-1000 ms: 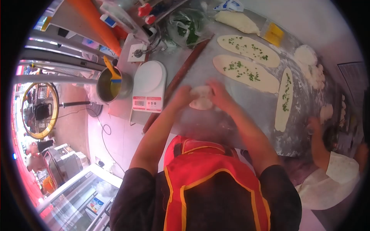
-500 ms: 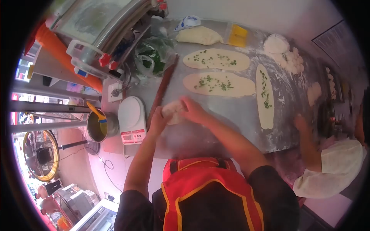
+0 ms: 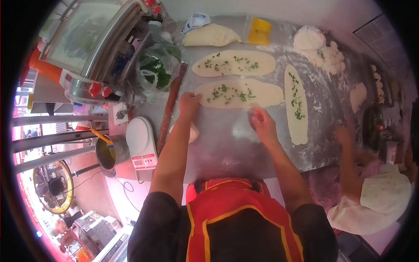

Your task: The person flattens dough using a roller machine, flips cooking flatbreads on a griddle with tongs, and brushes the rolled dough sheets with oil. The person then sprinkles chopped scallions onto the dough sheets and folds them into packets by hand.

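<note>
A flattened oval of dough (image 3: 205, 98) dotted with chopped green onion lies crosswise in front of me. My left hand (image 3: 190, 105) is at its left end, with fingertips closed on the edge. Just below its lower edge is my right hand (image 3: 264, 125), fingers partly curled and apart, with nothing visible in them. A small folded lump of dough (image 3: 193, 134) rests on the metal table, partly covered by my left forearm. Beyond lies a second dough oval (image 3: 235, 68) with green onion, and a third dough strip (image 3: 297, 131) runs lengthwise on the right.
A rolling pin (image 3: 171, 107), white kitchen scale (image 3: 140, 135) and bag of green onion (image 3: 158, 72) stand left, beside a pot (image 3: 109, 157). A large dough piece (image 3: 211, 36), yellow scraper (image 3: 259, 31) and flour pile (image 3: 309, 38) lie behind. A co-worker's hand (image 3: 344, 135) is at right.
Both hands have left the folded dough lump, which now lies on the table. My left hand moved forward to the nearer oval's end; my right hand moved right. The view has shifted slightly.
</note>
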Tool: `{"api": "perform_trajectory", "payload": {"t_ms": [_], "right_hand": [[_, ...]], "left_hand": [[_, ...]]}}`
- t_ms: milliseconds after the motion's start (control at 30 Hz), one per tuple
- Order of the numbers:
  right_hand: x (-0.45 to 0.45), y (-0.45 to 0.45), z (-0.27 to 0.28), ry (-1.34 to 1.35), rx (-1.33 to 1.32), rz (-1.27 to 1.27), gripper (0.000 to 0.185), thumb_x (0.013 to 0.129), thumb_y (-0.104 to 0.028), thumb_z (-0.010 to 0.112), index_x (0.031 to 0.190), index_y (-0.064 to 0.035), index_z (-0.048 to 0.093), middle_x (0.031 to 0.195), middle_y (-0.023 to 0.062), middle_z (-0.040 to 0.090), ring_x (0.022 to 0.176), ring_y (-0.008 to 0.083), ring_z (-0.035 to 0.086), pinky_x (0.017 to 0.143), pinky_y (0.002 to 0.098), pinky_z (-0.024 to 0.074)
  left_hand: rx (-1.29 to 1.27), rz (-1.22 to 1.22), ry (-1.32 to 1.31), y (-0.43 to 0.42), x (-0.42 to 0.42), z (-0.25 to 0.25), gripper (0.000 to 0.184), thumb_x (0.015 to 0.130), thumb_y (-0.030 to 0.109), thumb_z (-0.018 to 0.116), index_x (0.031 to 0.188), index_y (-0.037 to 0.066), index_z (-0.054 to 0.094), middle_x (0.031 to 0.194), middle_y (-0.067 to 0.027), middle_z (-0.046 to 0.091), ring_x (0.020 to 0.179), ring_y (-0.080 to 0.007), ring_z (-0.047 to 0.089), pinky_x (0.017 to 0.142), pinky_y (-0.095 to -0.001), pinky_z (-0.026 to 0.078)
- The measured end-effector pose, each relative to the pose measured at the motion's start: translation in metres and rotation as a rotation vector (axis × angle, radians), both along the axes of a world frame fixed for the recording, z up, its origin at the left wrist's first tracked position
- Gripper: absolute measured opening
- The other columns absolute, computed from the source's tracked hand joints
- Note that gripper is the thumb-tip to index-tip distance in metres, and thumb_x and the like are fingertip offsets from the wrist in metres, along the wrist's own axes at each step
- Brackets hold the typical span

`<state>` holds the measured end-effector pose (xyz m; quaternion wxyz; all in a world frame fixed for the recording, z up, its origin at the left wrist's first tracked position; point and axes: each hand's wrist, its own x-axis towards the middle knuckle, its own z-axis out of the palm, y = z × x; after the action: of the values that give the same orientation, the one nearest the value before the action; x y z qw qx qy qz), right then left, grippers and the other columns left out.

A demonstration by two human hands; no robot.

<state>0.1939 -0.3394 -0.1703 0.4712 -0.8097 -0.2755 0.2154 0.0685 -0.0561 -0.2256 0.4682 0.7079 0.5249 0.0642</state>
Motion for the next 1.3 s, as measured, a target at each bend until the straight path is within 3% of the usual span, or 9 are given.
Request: {"api": "perform_trajectory", "payload": {"t_ms": [333, 533, 667, 767, 933, 1033, 1167, 1267, 1300], "right_hand": [[0.015, 0.01, -0.006, 0.014, -0.004, 0.051, 0.033, 0.087, -0.008, 0.056, 0.12, -0.0022, 0.053, 0.108, 0.0165, 0.062, 0.098, 0.0267, 0.061, 0.086, 0.0339, 0.0484], [0.026, 0.05, -0.009, -0.376, 0.078, 0.299, 0.037, 0.085, -0.013, 0.056, 0.12, -0.0004, 0.053, 0.124, 0.0231, 0.051, 0.117, 0.0374, 0.048, 0.1, 0.0448, 0.0366], [0.016, 0.09, -0.004, -0.787, -0.036, 0.448, 0.048, 0.083, -0.026, 0.06, 0.122, 0.0001, 0.051, 0.13, 0.0219, 0.047, 0.124, 0.0363, 0.042, 0.104, 0.0485, 0.0305], [0.007, 0.093, -0.02, -0.69, -0.036, 0.4, 0.053, 0.083, -0.031, 0.059, 0.125, 0.0, 0.049, 0.134, 0.02, 0.045, 0.127, 0.0332, 0.04, 0.105, 0.0499, 0.028], [0.015, 0.102, -0.024, -0.707, -0.168, 0.394, 0.044, 0.086, -0.021, 0.056, 0.123, 0.001, 0.049, 0.13, 0.0201, 0.049, 0.122, 0.0349, 0.044, 0.103, 0.0471, 0.0316], [0.019, 0.106, -0.013, -0.5, -0.022, 0.302, 0.038, 0.088, -0.016, 0.052, 0.122, -0.0005, 0.05, 0.123, 0.0208, 0.053, 0.116, 0.0362, 0.049, 0.097, 0.0445, 0.0381], [0.01, 0.11, -0.014, -0.085, 0.009, 0.189, 0.031, 0.09, -0.012, 0.046, 0.119, -0.0009, 0.054, 0.112, 0.0202, 0.059, 0.102, 0.0359, 0.057, 0.085, 0.0411, 0.0464], [0.025, 0.108, -0.014, -0.326, -0.152, 0.234, 0.03, 0.09, -0.014, 0.048, 0.114, 0.0012, 0.057, 0.105, 0.02, 0.062, 0.092, 0.0352, 0.061, 0.079, 0.038, 0.0481], [0.03, 0.105, -0.004, -0.083, -0.089, 0.129, 0.03, 0.089, -0.014, 0.049, 0.112, 0.0016, 0.058, 0.103, 0.0198, 0.063, 0.091, 0.0346, 0.061, 0.078, 0.037, 0.0482]], "left_hand": [[0.274, -0.339, -0.104, -0.072, 0.066, 0.056, 0.027, 0.078, 0.021, 0.064, 0.096, 0.001, 0.06, 0.096, -0.0202, 0.059, 0.085, -0.0317, 0.06, 0.074, -0.0389, 0.047], [0.333, -0.301, -0.252, -0.07, 0.069, 0.013, 0.026, 0.081, 0.019, 0.065, 0.098, 0.001, 0.058, 0.09, -0.0162, 0.059, 0.079, -0.0266, 0.061, 0.072, -0.0365, 0.049], [0.365, -0.168, -0.063, -0.063, 0.061, 0.032, 0.023, 0.08, 0.02, 0.059, 0.093, 0.001, 0.057, 0.098, -0.0201, 0.06, 0.091, -0.0358, 0.059, 0.078, -0.0423, 0.047], [0.318, -0.188, 0.147, -0.06, 0.055, 0.038, 0.031, 0.078, 0.027, 0.062, 0.093, 0.001, 0.057, 0.094, -0.0195, 0.063, 0.089, -0.036, 0.061, 0.077, -0.0432, 0.048], [0.182, -0.177, 0.239, -0.064, 0.062, 0.042, 0.038, 0.075, 0.035, 0.065, 0.09, 0.002, 0.058, 0.086, -0.0181, 0.064, 0.084, -0.036, 0.062, 0.073, -0.044, 0.048], [0.129, -0.115, 0.222, -0.062, 0.062, 0.031, 0.03, 0.074, 0.03, 0.068, 0.084, 0.003, 0.059, 0.074, -0.0098, 0.064, 0.071, -0.0234, 0.063, 0.065, -0.0354, 0.049], [0.109, -0.098, 0.018, -0.069, 0.066, 0.022, 0.023, 0.077, 0.02, 0.067, 0.089, 0.003, 0.058, 0.074, -0.008, 0.062, 0.068, -0.016, 0.06, 0.063, -0.0295, 0.049], [-0.085, -0.08, -0.232, -0.088, 0.075, 0.048, 0.019, 0.081, 0.015, 0.063, 0.094, 0.003, 0.058, 0.078, -0.0098, 0.061, 0.07, -0.0147, 0.059, 0.063, -0.0279, 0.048], [-0.165, -0.082, -0.316, -0.092, 0.077, 0.048, 0.02, 0.083, 0.017, 0.062, 0.096, 0.003, 0.058, 0.082, -0.0125, 0.061, 0.074, -0.016, 0.06, 0.065, -0.0288, 0.048]]}}
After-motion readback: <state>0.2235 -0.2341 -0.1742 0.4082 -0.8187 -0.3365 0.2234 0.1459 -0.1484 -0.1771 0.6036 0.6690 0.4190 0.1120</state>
